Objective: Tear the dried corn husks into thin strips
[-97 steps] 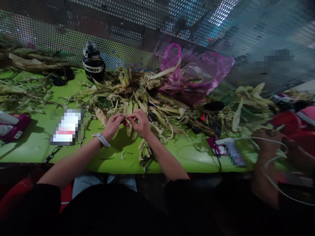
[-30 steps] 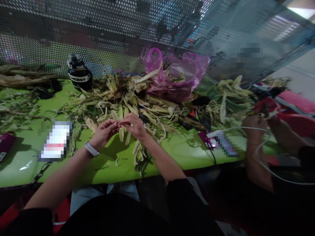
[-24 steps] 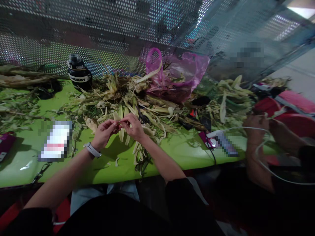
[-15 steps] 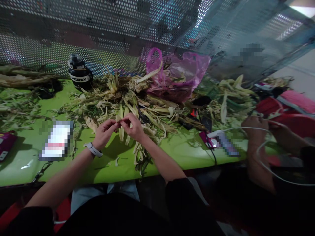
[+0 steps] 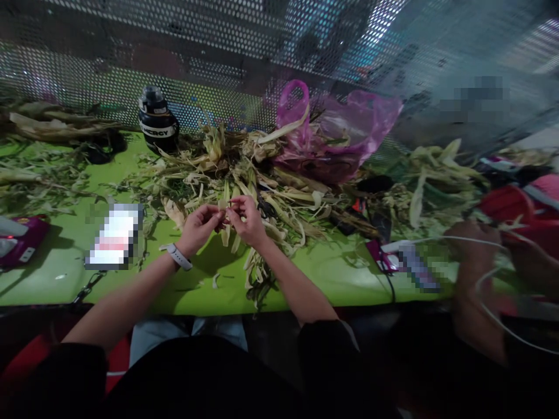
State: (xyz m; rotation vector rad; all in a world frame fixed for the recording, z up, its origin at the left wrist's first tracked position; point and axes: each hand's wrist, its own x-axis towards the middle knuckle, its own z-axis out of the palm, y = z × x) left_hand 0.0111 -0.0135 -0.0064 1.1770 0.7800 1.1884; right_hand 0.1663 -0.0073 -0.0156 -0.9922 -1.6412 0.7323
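My left hand [image 5: 200,228], a pale watch band on its wrist, pinches a pale green-yellow leaf strip [image 5: 223,205]. Against it, my right hand [image 5: 250,222] is closed too, its thumb and fingertips on the same strip. The fingertips of both hands nearly touch, and they hide part of the strip. Just behind and below them spreads a heap of dry, husk-like leaves and stalks [image 5: 288,201]. More leaf ends hang down below the fingers.
On the green tabletop [image 5: 187,291] lie a lit phone [image 5: 114,235] and a purple box [image 5: 27,241]. A black bottle [image 5: 158,125] and a pink plastic bag [image 5: 336,139] stand behind. At right are another phone [image 5: 419,267], a white cable and a co-worker's hands [image 5: 476,238] near a red basket [image 5: 509,203].
The view has shifted, so the table's contents appear further right. Both my hands stay together at the leaf strip, with the right fingers slightly more raised and spread.
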